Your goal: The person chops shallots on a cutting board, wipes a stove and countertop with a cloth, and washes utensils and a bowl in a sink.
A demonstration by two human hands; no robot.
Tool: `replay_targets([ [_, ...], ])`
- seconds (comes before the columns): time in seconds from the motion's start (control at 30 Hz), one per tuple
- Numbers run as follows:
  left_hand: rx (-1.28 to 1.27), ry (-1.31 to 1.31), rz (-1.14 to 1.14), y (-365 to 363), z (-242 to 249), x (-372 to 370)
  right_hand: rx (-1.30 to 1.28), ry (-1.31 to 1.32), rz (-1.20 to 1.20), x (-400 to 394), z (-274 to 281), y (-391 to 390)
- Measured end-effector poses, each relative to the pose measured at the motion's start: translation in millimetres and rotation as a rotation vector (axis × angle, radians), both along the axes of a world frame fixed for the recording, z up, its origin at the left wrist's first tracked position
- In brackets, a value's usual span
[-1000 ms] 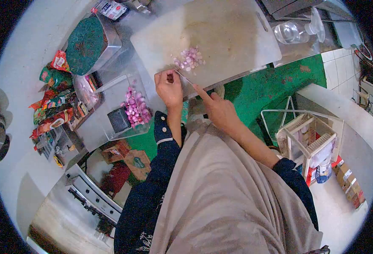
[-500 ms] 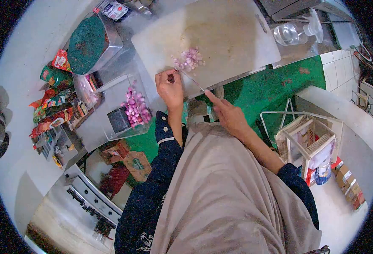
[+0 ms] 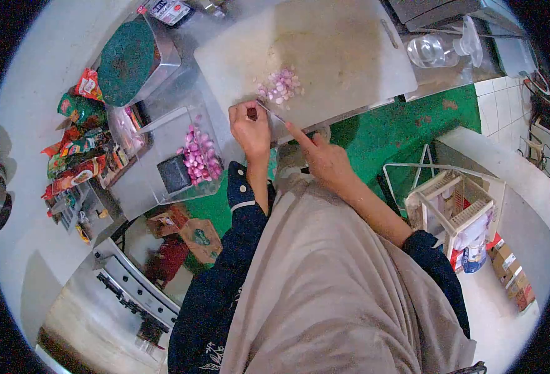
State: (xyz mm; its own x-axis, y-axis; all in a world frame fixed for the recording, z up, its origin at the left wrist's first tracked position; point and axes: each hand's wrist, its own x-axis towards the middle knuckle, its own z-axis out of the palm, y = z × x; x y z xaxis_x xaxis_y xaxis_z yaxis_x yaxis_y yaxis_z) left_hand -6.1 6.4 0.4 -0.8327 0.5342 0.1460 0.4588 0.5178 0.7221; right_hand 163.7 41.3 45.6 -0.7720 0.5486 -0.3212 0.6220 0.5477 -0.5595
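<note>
My left hand (image 3: 250, 132) is closed at the near edge of the white cutting board (image 3: 343, 43). A dark reddish patch shows in the curl of its fingers; what it grips is mostly hidden. My right hand (image 3: 326, 161) holds a knife (image 3: 274, 113), index finger stretched along it, and the blade's tip meets the left hand's fingertips. Just beyond the blade lies a small heap of sliced shallots (image 3: 280, 86) on the board. Left of my left hand, a clear plastic tub (image 3: 158, 194) contains whole peeled shallots (image 3: 201, 159) and a dark block (image 3: 174, 174).
A metal container with a green lid (image 3: 125, 62) stands at the upper left, above several food packets (image 3: 78, 159). A clear bottle (image 3: 434, 51) is right of the board. The stove (image 3: 135, 287) is lower left, a cream rack (image 3: 453, 206) lower right, over green flooring (image 3: 406, 121).
My right hand has moved up and left with the knife, bringing the blade nearer my left fingertips. My left hand stays almost in place.
</note>
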Motion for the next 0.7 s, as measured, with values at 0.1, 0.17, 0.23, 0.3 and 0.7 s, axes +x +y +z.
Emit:
replay_targets([
  [0.1,0.013,0.014,-0.013,-1.6,-2.3,-0.6,0.100,0.043,0.004,-17.5,-16.8,-1.0],
  [0.17,0.039,0.063,-0.032,-2.7,-6.8,-2.1,0.095,0.026,0.002,-17.2,-17.3,0.4],
  [0.23,0.048,0.087,-0.027,-3.2,-10.4,-3.4,0.061,-0.008,0.002,-13.3,-11.1,3.7],
  [0.3,0.045,0.083,-0.003,-1.8,-8.8,-1.3,0.000,-0.063,-0.002,3.2,0.7,4.9],
  [0.7,0.143,-0.092,-0.102,-4.5,19.4,18.1,0.264,0.037,-0.049,21.7,41.7,26.8],
])
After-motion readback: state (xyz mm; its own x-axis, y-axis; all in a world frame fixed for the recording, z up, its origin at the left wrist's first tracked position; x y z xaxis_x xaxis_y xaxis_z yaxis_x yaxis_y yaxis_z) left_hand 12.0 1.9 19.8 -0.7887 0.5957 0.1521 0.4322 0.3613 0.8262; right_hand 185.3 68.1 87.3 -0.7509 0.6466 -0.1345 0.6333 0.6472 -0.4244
